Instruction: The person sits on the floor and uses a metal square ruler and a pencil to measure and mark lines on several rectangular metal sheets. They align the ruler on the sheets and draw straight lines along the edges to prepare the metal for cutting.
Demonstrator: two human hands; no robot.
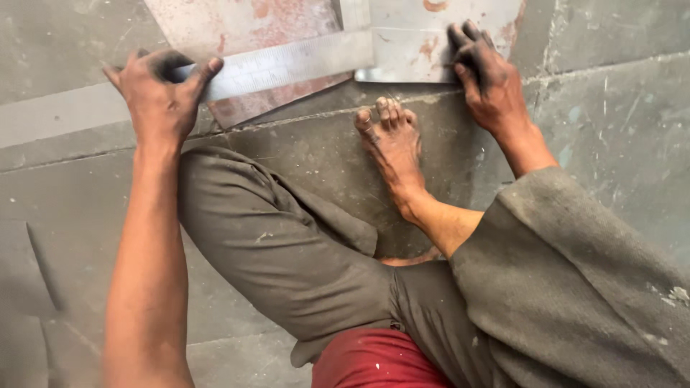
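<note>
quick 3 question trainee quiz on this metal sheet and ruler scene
1. True or false: the left hand grips one end of the steel ruler.
2. The right hand presses on: A) the metal sheet B) the bare foot C) the trouser leg
3. What lies under the ruler's left half?

Key: 1 true; 2 A; 3 a rusty metal sheet

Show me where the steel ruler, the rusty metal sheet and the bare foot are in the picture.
steel ruler (287,66): head view, middle of its flat blade.
rusty metal sheet (244,25): head view, bare reddish surface above the ruler.
bare foot (394,144): head view, top of the foot behind the toes.
</note>
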